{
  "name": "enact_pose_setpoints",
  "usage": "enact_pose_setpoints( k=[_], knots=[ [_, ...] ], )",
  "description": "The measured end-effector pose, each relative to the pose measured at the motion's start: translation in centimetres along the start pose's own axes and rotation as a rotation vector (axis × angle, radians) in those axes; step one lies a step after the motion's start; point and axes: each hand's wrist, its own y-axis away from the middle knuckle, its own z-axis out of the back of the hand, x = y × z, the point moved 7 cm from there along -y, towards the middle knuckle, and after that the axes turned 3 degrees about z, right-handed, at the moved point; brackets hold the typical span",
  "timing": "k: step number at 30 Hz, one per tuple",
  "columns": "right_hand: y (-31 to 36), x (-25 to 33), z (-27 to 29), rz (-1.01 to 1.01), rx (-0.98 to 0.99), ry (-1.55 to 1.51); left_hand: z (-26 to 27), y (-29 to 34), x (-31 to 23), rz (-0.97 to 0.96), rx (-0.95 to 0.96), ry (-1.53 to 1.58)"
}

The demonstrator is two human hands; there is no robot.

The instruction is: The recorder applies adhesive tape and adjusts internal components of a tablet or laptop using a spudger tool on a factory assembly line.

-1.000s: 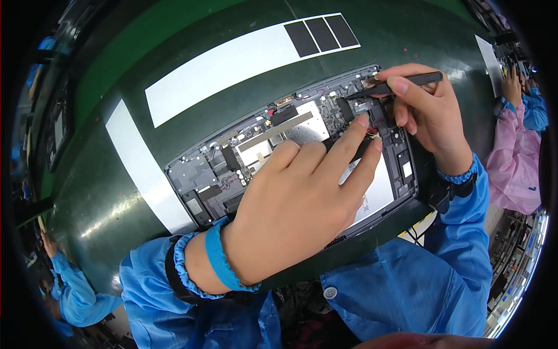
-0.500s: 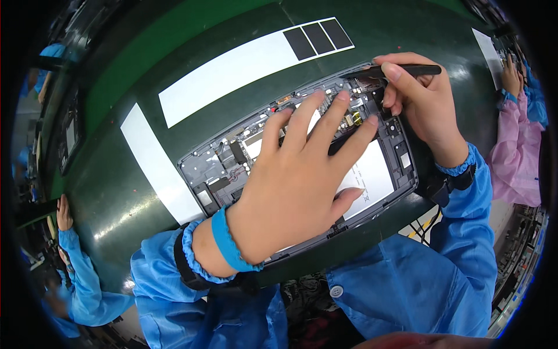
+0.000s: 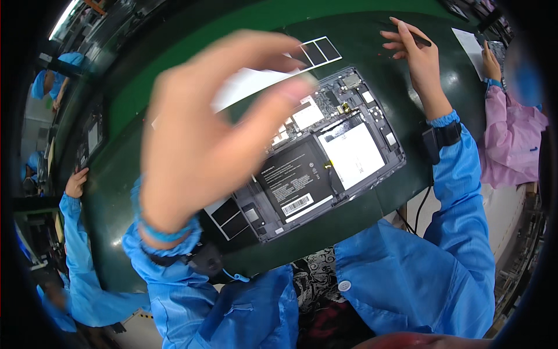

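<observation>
In the head view, the left grip [image 3: 203, 122] hangs raised and blurred, thumb and fingers apart in a loose curve, with nothing seen between them. The opened tablet [image 3: 401, 152] lies on the tabletop [image 3: 459, 99] to the right of and below the left grip, partly covered by it in the view, and to the lower left of the right grip [image 3: 423, 64]. Just right of the left thumb the circuit board [image 3: 331, 100] lies bare; below that thumb sits the black battery pack [image 3: 288, 174], with the white-faced pack [image 3: 351, 154] farther right and thin wiring [image 3: 329, 167] between the two packs.

The right grip is up beyond the tablet's far right corner, fingers fanned, and keeps hold of a slim black tool [image 3: 421, 40], probably tweezers, lying across the hand; its tip is hidden. Past the left fingertips a white sheet with black rectangles [image 3: 321, 52] runs partly behind the hand; another white strip with black rectangles [image 3: 232, 224] lies below the left grip, partly under it in view.

The uncovered board and wiring look to be the weak points. A low sweep of the left grip could snag a wire, and the loosely held tool could slip from the fanned fingers and scratch or short the bare board.
</observation>
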Motion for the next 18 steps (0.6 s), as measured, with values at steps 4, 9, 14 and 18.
enact_pose_setpoints(
  k=[4,9,14,18],
  knots=[
    [-0.9,-2.3,2.7,-0.068,0.044,0.06,3.0,2.8,-6.6,-0.335,0.131,-0.132],
    [0.0,-3.1,-1.0,-0.187,0.288,0.05,2.8,9.0,-10.6,-0.349,0.053,-0.237],
    [6.4,2.1,-2.1,0.004,0.537,0.23,2.3,9.4,-11.1,-0.598,-0.057,-0.121],
    [11.4,4.5,-3.6,-0.129,0.515,0.518,2.8,10.2,-11.8,-0.776,-0.154,-0.027]
  ],
)
